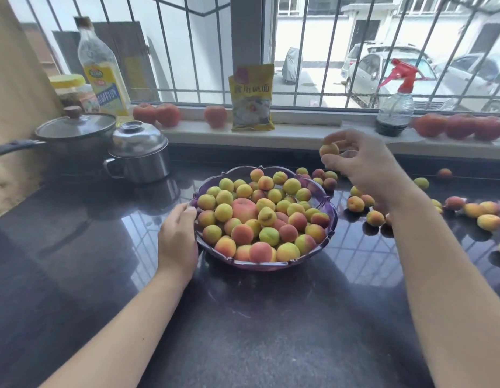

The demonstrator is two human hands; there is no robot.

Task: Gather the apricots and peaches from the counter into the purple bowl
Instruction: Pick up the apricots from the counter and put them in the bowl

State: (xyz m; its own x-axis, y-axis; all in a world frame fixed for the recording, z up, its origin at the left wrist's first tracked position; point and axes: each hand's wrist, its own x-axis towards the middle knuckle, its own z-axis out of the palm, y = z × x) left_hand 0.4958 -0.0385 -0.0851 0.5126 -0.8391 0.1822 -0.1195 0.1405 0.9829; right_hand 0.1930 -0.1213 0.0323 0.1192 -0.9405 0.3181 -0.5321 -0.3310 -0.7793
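The purple bowl (331,217) stands mid-counter, heaped with several apricots and one larger peach (244,210). My left hand (177,236) grips the bowl's left rim, thumb over the edge. Above and to the right of the bowl, my right hand (363,163) pinches a small apricot (329,149) in its fingertips, in the air. Several loose apricots (355,203) lie on the dark counter to the right of the bowl, some hidden behind my right forearm.
A lidded pan (75,130) and a steel pot (139,155) stand at the back left. On the window sill are tomatoes (167,114), a yellow packet (251,98), an oil bottle (103,71) and a spray bottle (394,107). A wooden board (16,107) leans at far left.
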